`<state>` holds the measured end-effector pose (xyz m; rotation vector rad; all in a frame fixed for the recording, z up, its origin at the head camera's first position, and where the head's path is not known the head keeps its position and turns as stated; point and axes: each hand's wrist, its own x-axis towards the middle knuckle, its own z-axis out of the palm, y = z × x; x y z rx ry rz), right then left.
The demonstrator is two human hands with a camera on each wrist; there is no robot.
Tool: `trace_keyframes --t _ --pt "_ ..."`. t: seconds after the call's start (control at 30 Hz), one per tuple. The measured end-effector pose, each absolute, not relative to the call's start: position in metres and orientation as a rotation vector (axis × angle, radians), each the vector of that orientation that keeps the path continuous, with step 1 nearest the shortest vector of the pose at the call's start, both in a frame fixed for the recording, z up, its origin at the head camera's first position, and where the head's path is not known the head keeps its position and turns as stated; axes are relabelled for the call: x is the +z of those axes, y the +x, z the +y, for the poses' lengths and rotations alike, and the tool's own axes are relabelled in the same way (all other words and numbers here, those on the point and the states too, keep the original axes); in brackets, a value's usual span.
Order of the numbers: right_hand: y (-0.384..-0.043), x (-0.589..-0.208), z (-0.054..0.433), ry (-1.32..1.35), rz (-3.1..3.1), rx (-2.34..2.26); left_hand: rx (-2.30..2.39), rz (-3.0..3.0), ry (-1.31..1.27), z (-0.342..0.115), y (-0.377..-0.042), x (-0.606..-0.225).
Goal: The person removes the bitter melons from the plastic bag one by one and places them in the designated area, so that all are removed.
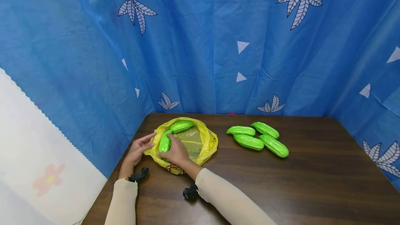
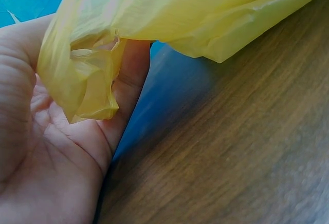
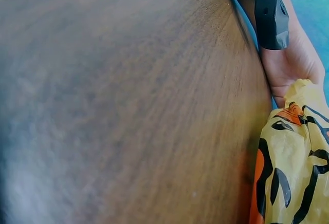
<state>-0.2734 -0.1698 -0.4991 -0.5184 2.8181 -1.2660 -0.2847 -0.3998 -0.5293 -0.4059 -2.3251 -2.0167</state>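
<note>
Green gourd (image 1: 164,143), one: inside yellow bag (image 1: 210,141), left side, just beside second gourd (image 1: 182,126). Right hand (image 1: 176,151): reaching into bag mouth, forearm slanting from lower right, thumb and fingers curled round gourd. Left hand (image 1: 137,150): at bag's left rim, fingers loosely extended, bag plastic against them. Hidden: part of gourd, behind right hand; left fingertips, behind plastic in left wrist view. Bag cut off in both wrist views.
</note>
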Motion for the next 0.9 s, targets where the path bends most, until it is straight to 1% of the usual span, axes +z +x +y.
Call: trace_keyframes --t 0.37,0.67,0.9 --pt "-0.275 -0.501 -0.165 -0.531 2.766 -1.3 -2.009 -2.326 -0.386 -0.399 -0.285 -0.529" --pt "-0.276 -0.502 -0.155 -0.604 2.616 -1.495 -2.017 -2.318 -0.375 -0.398 -0.283 -0.528" --pt "-0.277 -0.503 -0.146 -0.602 2.523 -1.589 -2.022 -2.319 -0.377 -0.399 -0.286 -0.529"
